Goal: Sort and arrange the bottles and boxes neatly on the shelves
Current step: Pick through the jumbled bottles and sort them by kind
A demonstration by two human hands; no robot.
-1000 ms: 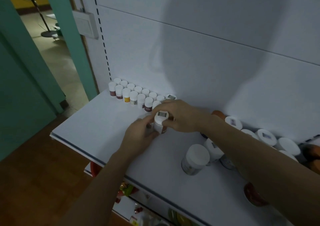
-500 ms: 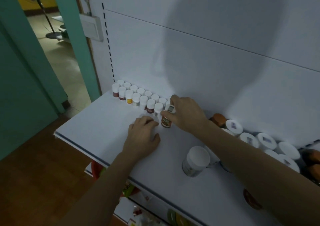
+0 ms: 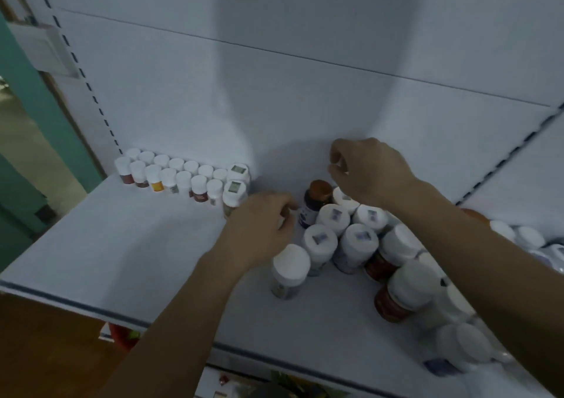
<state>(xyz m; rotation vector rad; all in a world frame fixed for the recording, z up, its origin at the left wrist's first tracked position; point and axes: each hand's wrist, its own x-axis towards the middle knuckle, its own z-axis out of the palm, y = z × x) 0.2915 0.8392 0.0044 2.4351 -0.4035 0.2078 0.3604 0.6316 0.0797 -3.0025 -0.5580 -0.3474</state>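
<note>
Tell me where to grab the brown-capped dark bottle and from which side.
Probably best to pinch the brown cap of the brown-capped dark bottle, coming from above and the left. It stands upright with its cap clear on top, while white-lidded jars press close on its right and hide the body there.

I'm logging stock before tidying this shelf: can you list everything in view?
Small white-capped bottles: about sixteen, white caps, two rows at the shelf's back left.
Larger white-capped bottles: a dozen or more, some hidden, clustered right.
Brown-capped dark bottle: one, at that cluster's back left.
White metal shelf: one, bearing all the bottles.
Green door frame: one, far left.
Left hand: one, fingers curled, beside the rows' right end.
Right hand: one, fingers curled, raised above the cluster.
</note>
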